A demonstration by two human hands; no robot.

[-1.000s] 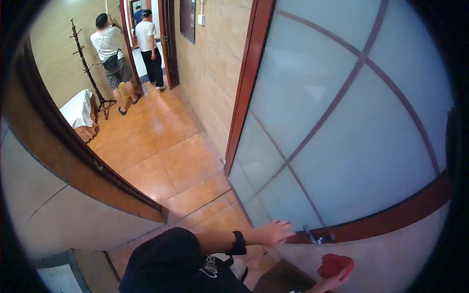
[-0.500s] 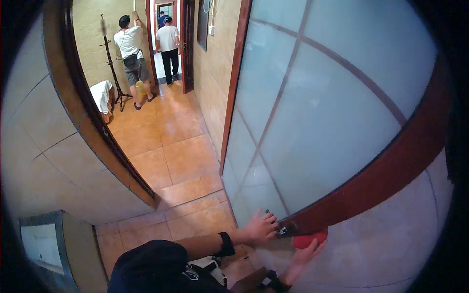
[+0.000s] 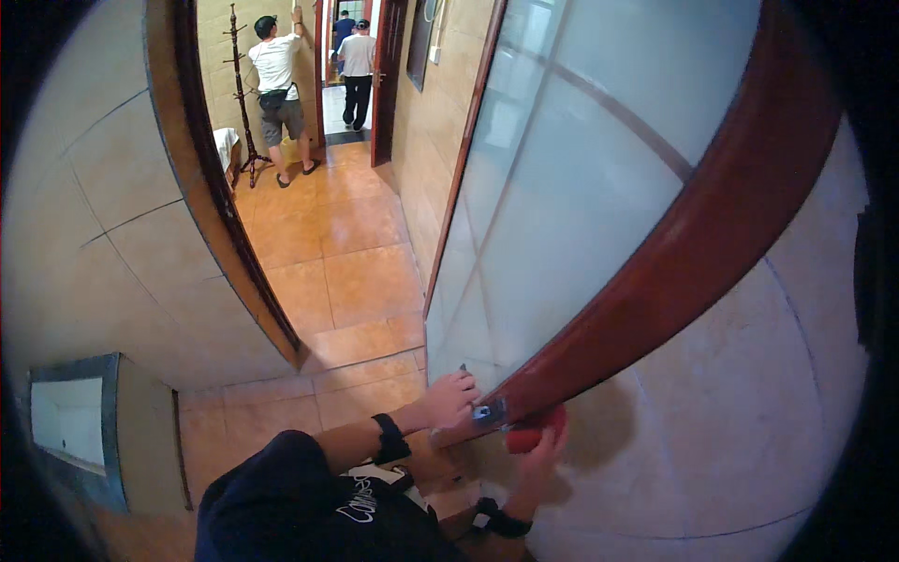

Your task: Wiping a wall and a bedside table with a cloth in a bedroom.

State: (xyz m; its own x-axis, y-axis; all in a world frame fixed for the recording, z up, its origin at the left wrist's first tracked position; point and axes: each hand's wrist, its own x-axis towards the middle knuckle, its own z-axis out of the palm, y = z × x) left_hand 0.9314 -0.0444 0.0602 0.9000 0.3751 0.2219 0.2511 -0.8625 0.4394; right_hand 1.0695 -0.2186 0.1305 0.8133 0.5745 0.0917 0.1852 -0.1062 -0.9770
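Observation:
A tall door [image 3: 599, 318] with a reddish-brown wooden frame and frosted glass panes stands ajar in front of me. My left hand [image 3: 449, 400] is closed at the glass side of its edge, round a door handle [image 3: 463, 368] whose dark tip pokes out past the fingers. Between my two hands a metal lock plate [image 3: 483, 413] shows on the door edge. On the door's other side, my right hand [image 3: 543, 448] grips a red rounded thing [image 3: 526, 438], whose kind I cannot make out. Both wrists wear black bands.
Beyond the doorway, orange tiles [image 3: 346, 225] cover the floor. A person in a white shirt [image 3: 276, 84] reaches up at the wall, beside a dark coat stand [image 3: 242, 103]. Another person [image 3: 357, 70] stands by a far doorway. A dark-framed panel [image 3: 114, 450] is low at left.
The door edge and both hands have shifted left in view. My left fingers, spread before, are now curled at the handle. The far person has moved slightly away.

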